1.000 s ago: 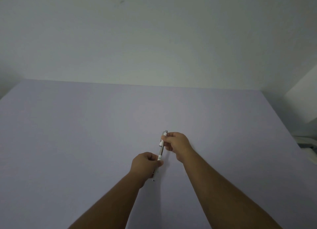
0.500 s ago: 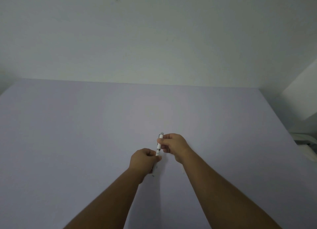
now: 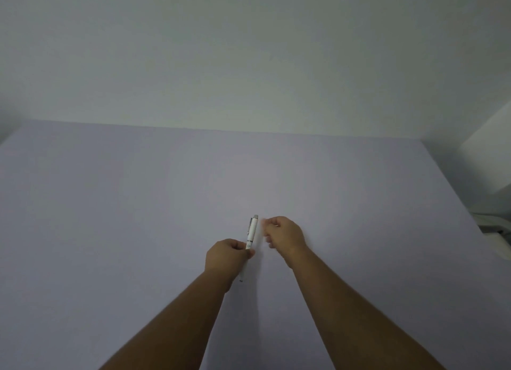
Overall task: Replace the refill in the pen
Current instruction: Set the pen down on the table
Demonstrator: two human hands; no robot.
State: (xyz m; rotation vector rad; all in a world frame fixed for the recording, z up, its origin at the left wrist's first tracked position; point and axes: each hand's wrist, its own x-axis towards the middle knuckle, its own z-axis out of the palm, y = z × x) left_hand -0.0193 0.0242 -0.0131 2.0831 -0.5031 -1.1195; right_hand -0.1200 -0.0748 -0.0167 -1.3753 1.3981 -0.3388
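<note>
A white pen (image 3: 252, 231) with a silver clip and tip stands nearly upright above the lilac table (image 3: 110, 203). My left hand (image 3: 226, 256) grips it around the lower half, and the pen's thin tip pokes out below the fist. My right hand (image 3: 284, 235) hovers just right of the pen's upper part, a small gap away, its fingers curled and blurred by motion. I see nothing in the right hand.
A white wall rises behind the table's far edge. At the right edge stand a white box (image 3: 486, 165) and some pale items (image 3: 495, 228) beside the table.
My right hand has let go of the pen's upper part and moved slightly right. The pen's two halves, earlier showing a gap with a metal middle, now look joined.
</note>
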